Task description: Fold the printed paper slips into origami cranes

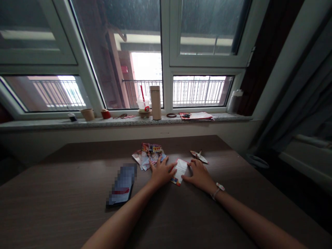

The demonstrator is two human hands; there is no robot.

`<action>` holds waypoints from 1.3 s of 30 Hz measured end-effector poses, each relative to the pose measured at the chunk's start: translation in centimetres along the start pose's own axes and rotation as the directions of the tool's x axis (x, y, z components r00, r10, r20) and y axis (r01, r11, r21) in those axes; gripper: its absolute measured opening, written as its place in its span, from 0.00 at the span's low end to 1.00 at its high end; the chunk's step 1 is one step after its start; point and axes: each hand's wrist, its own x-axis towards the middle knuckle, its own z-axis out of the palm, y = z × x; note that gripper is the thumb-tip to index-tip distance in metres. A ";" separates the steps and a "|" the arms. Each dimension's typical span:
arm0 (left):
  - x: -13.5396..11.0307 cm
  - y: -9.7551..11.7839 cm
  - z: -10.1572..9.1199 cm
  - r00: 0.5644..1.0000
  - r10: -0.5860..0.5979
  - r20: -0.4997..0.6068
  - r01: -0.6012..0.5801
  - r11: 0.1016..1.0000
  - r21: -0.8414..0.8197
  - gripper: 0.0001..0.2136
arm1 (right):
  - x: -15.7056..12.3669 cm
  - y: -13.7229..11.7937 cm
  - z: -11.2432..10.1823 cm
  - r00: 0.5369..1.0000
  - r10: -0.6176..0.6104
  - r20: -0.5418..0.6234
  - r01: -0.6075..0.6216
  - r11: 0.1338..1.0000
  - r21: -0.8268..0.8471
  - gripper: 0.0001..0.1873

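A small paper sheet (181, 169), mostly white with a red and orange printed edge, lies on the brown table between my hands. My left hand (161, 174) rests at its left edge, fingers spread, with some fingertips by the pile of colourful printed papers (150, 154). At the sheet's right edge is my right hand (201, 175), its thumb and fingers apart and touching the border; a band with a white piece circles that wrist. Just beyond the right hand sits a folded paper crane (199, 156).
A phone (123, 185) with a blurred screen lies left of my left forearm. Along the windowsill (116, 121) stand a beige flask (156, 103), a clear cup (143, 103), a paper cup (87, 114), scissors (185, 115) on papers and a grey bottle (234, 102).
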 end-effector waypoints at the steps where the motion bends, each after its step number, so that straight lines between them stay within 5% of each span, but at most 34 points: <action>1: 0.0 0.0 0.0 1.000 -0.002 -0.001 0.002 1.000 0.004 0.19 | -0.1 0.0 0.2 1.000 -0.003 -0.003 0.003 1.000 0.000 0.35; 18: 0.1 -0.4 0.7 0.999 0.017 -0.051 -0.017 1.000 -0.010 0.18 | -1.6 -1.1 0.2 0.993 -0.032 0.116 0.030 0.999 0.018 0.51; 28: 0.0 -0.5 0.6 0.987 0.077 -0.140 -0.086 0.995 -0.057 0.16 | -0.9 -0.2 -0.2 0.996 -0.077 0.050 0.072 0.993 0.092 0.24; 39: 0.0 -0.7 0.9 0.973 0.229 -0.007 -0.229 0.973 -0.026 0.21 | -0.6 0.2 -0.4 0.998 -0.060 0.026 0.055 0.987 0.150 0.21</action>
